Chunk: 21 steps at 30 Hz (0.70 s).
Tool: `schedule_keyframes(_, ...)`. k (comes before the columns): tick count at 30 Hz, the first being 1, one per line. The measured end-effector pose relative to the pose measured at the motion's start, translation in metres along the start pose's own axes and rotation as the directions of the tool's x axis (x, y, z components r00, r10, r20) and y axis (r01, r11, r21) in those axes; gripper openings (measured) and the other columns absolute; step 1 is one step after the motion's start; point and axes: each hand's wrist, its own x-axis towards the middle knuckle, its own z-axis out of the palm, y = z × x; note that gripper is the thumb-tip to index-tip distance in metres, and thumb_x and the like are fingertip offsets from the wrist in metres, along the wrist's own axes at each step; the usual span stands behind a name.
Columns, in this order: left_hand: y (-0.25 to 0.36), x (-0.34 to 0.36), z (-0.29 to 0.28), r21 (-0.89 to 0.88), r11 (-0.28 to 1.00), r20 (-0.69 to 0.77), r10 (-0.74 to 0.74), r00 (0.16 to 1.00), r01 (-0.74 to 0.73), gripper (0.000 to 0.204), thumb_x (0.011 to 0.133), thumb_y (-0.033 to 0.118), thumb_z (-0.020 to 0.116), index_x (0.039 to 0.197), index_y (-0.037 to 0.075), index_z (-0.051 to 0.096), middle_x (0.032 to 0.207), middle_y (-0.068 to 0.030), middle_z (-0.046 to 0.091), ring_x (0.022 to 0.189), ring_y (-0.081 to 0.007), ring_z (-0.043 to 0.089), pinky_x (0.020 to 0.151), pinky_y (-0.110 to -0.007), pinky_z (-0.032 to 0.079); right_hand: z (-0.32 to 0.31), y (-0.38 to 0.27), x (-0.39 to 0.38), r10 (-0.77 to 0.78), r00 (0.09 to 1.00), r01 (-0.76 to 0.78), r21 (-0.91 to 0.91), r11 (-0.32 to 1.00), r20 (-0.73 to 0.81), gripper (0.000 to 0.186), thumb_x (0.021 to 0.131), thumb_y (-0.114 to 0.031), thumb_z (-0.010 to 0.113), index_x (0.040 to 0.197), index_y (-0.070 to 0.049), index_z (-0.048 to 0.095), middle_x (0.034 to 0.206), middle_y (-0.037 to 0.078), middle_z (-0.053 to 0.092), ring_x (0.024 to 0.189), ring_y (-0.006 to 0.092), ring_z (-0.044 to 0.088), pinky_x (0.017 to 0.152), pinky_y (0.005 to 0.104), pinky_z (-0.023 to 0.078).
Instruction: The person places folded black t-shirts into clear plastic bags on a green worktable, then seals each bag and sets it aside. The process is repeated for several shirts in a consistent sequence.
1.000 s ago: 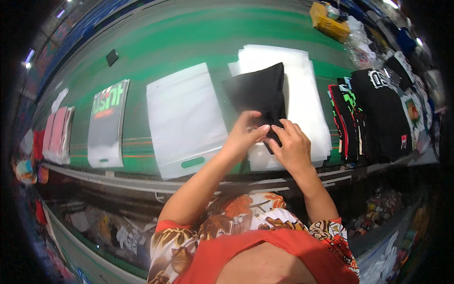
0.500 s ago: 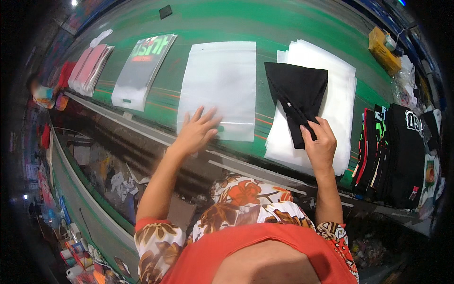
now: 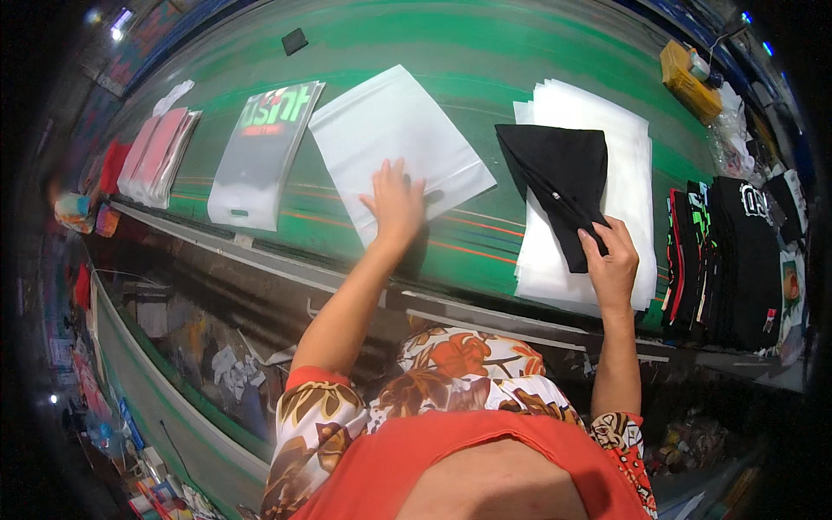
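My left hand (image 3: 399, 204) rests on a frosted plastic bag (image 3: 407, 113) that lies slanted on the green table. Its fingers are stretched out, and a handle cutout shows just beside them. On the right, my right hand (image 3: 612, 260) pinches the lower end of a folded black garment (image 3: 568, 173). The garment is wide at its far end and narrow at my fingers, with a small light spot on it. Beneath it is a stack of white frosted bags (image 3: 637, 156); the garment covers part of the stack's left side.
Left of the bag lie a bagged garment with a green print (image 3: 251, 165) and a pile of bagged pink garments (image 3: 156, 156). Several folded dark garments (image 3: 737, 260) line the right end. A yellow package (image 3: 689, 82) is at the far right; a grey ledge (image 3: 286, 260) runs nearest me.
The frosted bag under my left hand has turned counter-clockwise, and that hand has shifted right and farther away. My right hand still pinches the black garment.
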Motion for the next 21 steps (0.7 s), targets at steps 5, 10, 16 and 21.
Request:
schedule_keyframes(5,-0.036,0.006,-0.038,-0.278,0.858,0.179,0.487,0.855,-0.431,0.024,0.08,0.018,0.074,0.1,0.006,0.067,0.106,-0.0155,0.06,0.095,-0.0354,0.059,0.082,-0.045,0.047,0.001,-0.007,0.0,0.073,0.997,-0.073,-0.046,0.996,-0.004,0.022,0.079,-0.006,0.077,0.097,0.005,0.071,0.103,0.02,0.067,0.093,0.0329,0.068,0.081,0.0362,0.053)
schedule_keyframes(10,-0.049,-0.005,-0.074,-0.251,0.841,0.23,0.533,0.814,-0.48,0.024,0.073,0.016,0.081,0.084,0.006,0.062,0.091,-0.0126,0.055,0.087,-0.034,0.053,0.075,-0.045,0.043,0.005,-0.012,-0.001,0.103,0.994,-0.104,-0.077,0.992,-0.017,0.024,0.08,-0.008,0.077,0.098,0.006,0.07,0.103,0.019,0.068,0.092,0.0318,0.068,0.081,0.036,0.052)
schedule_keyframes(16,-0.065,-0.002,-0.063,-0.284,0.837,0.204,0.529,0.824,-0.467,0.021,0.075,0.012,0.078,0.083,0.006,0.061,0.091,-0.013,0.056,0.087,-0.0359,0.053,0.075,-0.046,0.042,0.005,-0.018,0.002,0.122,0.992,-0.12,-0.074,0.99,0.016,0.023,0.08,-0.007,0.076,0.099,0.006,0.07,0.102,0.018,0.068,0.089,0.0305,0.068,0.079,0.035,0.052)
schedule_keyframes(21,-0.069,-0.001,-0.054,-0.203,0.849,0.214,0.525,0.824,-0.488,0.011,0.079,0.008,0.07,0.082,0.006,0.06,0.09,-0.014,0.057,0.088,-0.0371,0.055,0.075,-0.047,0.043,0.007,-0.016,0.0,0.135,0.991,-0.134,-0.067,0.989,0.009,0.023,0.08,-0.005,0.076,0.099,0.006,0.07,0.101,0.018,0.068,0.089,0.0301,0.068,0.078,0.0349,0.052)
